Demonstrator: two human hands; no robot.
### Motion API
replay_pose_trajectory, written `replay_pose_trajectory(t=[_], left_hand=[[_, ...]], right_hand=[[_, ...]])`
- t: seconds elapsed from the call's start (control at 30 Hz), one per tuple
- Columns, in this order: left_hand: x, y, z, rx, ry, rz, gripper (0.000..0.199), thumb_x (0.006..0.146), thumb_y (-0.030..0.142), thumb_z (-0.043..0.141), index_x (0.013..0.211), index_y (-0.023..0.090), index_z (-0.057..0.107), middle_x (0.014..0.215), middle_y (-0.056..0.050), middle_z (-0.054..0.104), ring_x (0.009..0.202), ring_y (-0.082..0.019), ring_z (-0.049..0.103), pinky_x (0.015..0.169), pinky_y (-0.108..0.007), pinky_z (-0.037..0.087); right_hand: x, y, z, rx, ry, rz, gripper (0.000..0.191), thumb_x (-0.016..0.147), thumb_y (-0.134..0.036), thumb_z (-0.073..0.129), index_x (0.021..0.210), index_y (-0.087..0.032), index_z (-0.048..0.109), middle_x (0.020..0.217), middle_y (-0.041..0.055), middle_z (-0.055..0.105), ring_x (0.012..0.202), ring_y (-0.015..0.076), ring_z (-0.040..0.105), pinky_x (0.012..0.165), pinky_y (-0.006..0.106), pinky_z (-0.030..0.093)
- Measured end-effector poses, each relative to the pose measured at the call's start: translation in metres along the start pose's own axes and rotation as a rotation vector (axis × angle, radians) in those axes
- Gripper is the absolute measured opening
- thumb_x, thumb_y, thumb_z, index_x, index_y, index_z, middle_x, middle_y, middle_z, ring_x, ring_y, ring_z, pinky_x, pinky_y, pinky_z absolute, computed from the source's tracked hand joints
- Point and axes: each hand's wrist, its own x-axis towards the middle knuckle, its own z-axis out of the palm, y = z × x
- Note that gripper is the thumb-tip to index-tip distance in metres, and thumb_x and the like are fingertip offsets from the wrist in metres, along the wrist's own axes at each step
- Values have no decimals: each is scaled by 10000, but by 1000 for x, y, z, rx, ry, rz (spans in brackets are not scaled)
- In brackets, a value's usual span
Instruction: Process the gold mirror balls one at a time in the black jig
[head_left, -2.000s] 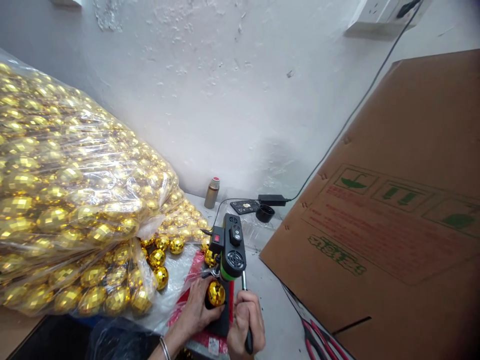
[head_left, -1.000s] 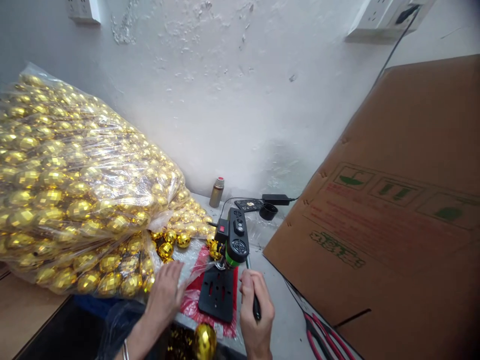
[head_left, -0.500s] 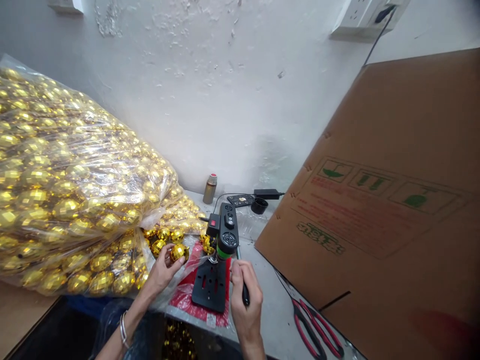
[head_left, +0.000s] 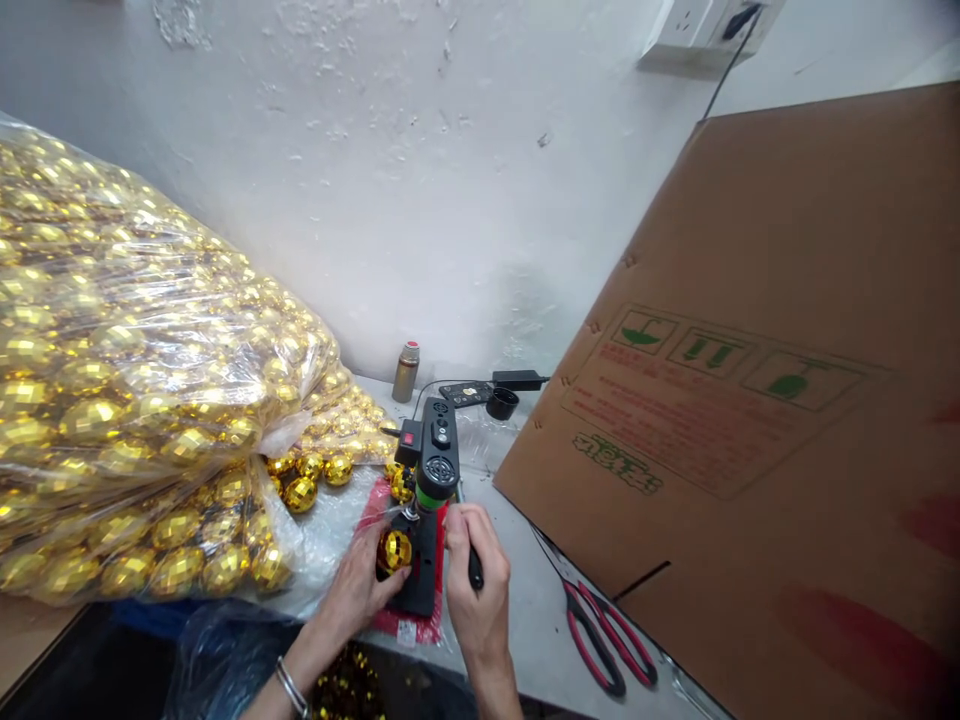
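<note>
A shiny gold faceted ball [head_left: 395, 550] is gripped in my left hand [head_left: 358, 585], just under the head of a small black bench drill press [head_left: 439, 455]. The ball sits over the drill press's slotted black base [head_left: 424, 585]. My right hand [head_left: 478, 575] is closed round the black-handled lever [head_left: 475, 568] on the right side of the machine. Whether the drill tip touches the ball, I cannot make out. More loose gold balls [head_left: 301, 494] lie left of the machine, and a few sit just behind it.
A big clear bag of gold balls [head_left: 120, 400] fills the left side. To the right leans a large cardboard box [head_left: 720, 330]. Red-handled scissors [head_left: 607, 640] lie at the table's right. A small bottle [head_left: 406, 373], a black cup [head_left: 502, 403] and an adapter [head_left: 517, 380] stand behind.
My left hand has carried the gold ball rightward from beside the loose balls to beneath the drill head. My right hand stays on the lever. The view has shifted slightly.
</note>
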Motion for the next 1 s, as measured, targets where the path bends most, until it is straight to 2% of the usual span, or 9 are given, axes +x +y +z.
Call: replay_pose_trajectory(t=[0.17,0.3,0.4,0.57,0.83,1.0], left_hand=[[10,12,0,111,-47,85,601,725,209,669,1320,188,581,1276,-156,704,1173,-340,666,1011,-506,537],[17,23,-1,176,-113,67,646,688,164,651,1328,185,567,1255,-152,708,1144,-349,672,986,-500,544],[19,26,-2,216,-148,52,593,683,167,655,1273,173,597,1210,-158,717,1109,-356,677,963,-496,548],[22,23,-3,199,-178,52,595,683,165,679,1273,177,603,1225,-156,695,1145,-348,653,988,-479,529],[17,8,20,138,-103,67,519,766,325,742,1255,205,618,1212,-129,680,1127,-348,632,981,-516,485],[11,4,22,91,-116,57,525,794,360,734,1275,209,591,1195,-120,687,1120,-346,616,985,-519,451]], right_hand=[[-3,0,0,3,-12,2,265,1027,-195,415,787,-219,526,721,-19,518,653,114,514,609,198,442],[-4,2,0,5,-12,3,272,1031,-202,409,787,-218,529,727,-14,529,657,115,523,607,199,446],[-4,3,-1,8,-32,5,274,1029,-194,407,787,-216,534,728,-10,532,649,115,523,595,201,441],[-5,2,-1,14,-26,1,268,1028,-183,405,796,-216,536,729,-11,532,647,111,524,592,191,444],[-3,-1,-3,9,-19,-27,242,1020,-150,417,823,-221,538,742,-21,535,666,96,540,619,162,461],[-7,1,-4,-15,-16,-52,229,1008,-116,412,840,-222,526,756,-13,536,671,99,551,613,166,471]])
